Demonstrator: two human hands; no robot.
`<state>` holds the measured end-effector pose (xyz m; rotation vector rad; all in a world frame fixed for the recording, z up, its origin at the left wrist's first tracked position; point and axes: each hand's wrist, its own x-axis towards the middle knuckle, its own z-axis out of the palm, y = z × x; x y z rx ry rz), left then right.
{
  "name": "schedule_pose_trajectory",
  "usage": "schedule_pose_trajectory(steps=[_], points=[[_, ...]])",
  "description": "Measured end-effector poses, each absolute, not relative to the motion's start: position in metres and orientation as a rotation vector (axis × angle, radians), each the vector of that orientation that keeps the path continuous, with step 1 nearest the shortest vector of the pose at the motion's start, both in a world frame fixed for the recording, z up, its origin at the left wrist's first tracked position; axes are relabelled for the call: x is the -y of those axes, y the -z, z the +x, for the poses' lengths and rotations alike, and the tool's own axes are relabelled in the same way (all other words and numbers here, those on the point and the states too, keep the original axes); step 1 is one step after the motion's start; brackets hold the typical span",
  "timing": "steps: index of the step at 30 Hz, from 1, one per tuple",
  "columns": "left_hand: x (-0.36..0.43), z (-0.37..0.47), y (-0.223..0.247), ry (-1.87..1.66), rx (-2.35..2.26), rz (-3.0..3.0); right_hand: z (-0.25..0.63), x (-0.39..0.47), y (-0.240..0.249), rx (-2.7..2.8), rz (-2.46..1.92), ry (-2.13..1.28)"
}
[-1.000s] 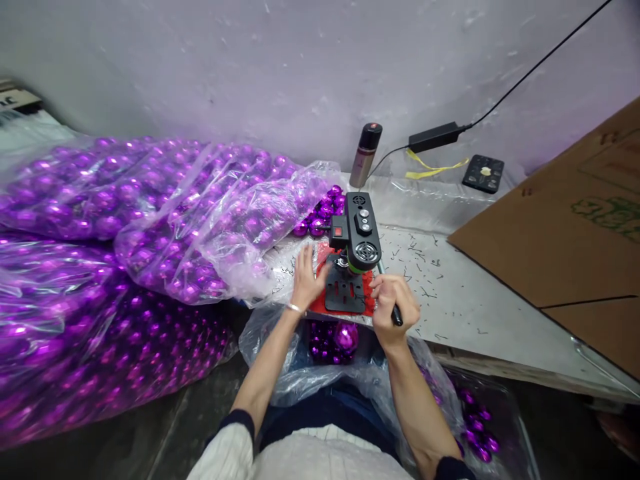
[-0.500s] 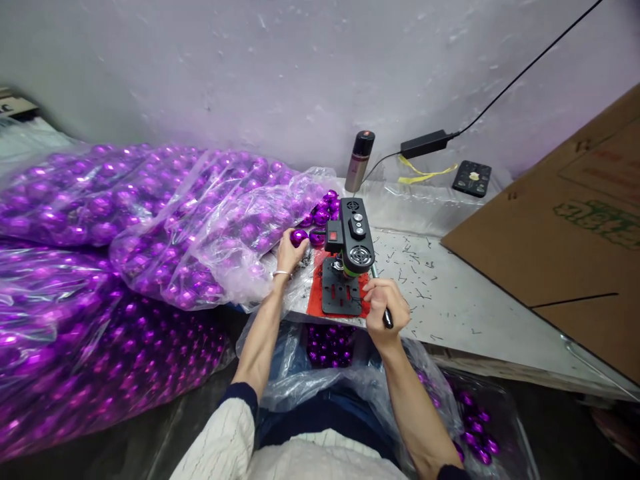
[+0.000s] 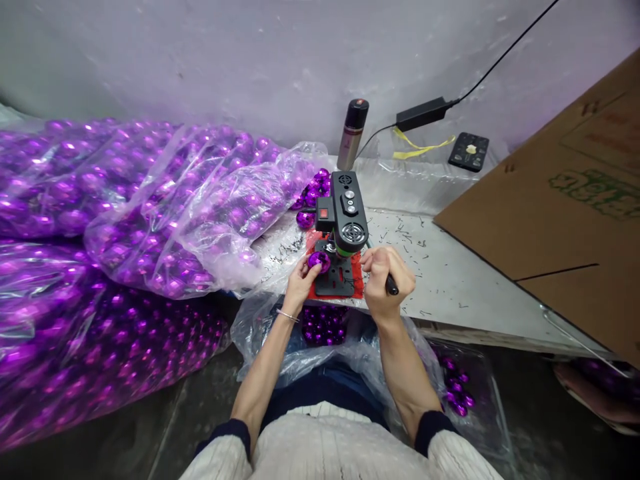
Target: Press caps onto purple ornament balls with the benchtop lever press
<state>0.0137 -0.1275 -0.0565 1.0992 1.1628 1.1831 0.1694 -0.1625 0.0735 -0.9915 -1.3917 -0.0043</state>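
My left hand (image 3: pixel 301 283) pinches a shiny purple ball (image 3: pixel 319 262) at the left front of a small black bench drill press (image 3: pixel 350 207), just over its slotted base plate (image 3: pixel 333 288). The right hand (image 3: pixel 388 283) is closed around the black-tipped lever handle (image 3: pixel 391 285) on the machine's right side. A red sheet (image 3: pixel 357 277) lies beneath the base plate. Behind my left hand, several loose purple balls (image 3: pixel 306 219) sit by the mouth of a clear bag. The machine's head hides the tool tip.
Big clear bags of purple balls (image 3: pixel 150 207) fill the left side. A spray can (image 3: pixel 353 133), a power adapter (image 3: pixel 423 114) and a phone-like black item (image 3: pixel 469 151) stand at the back. A cardboard box (image 3: pixel 565 220) leans at right. Black shavings litter the table (image 3: pixel 440 280).
My left hand has brought a purple ball from the pile forward and right to the machine's base. The right hand stays on the lever. The whole view has shifted slightly.
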Motion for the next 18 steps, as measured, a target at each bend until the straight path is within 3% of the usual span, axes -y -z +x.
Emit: schedule_pose_trajectory(steps=[8,18], points=[[0.134,0.024,0.061,-1.107,-1.459,1.736,0.170,0.164,-0.078,1.415,-1.000,0.021],[0.126,0.033,0.070,-1.157,-1.319,2.033,0.172,0.168,-0.075,1.463,-1.020,0.035]])
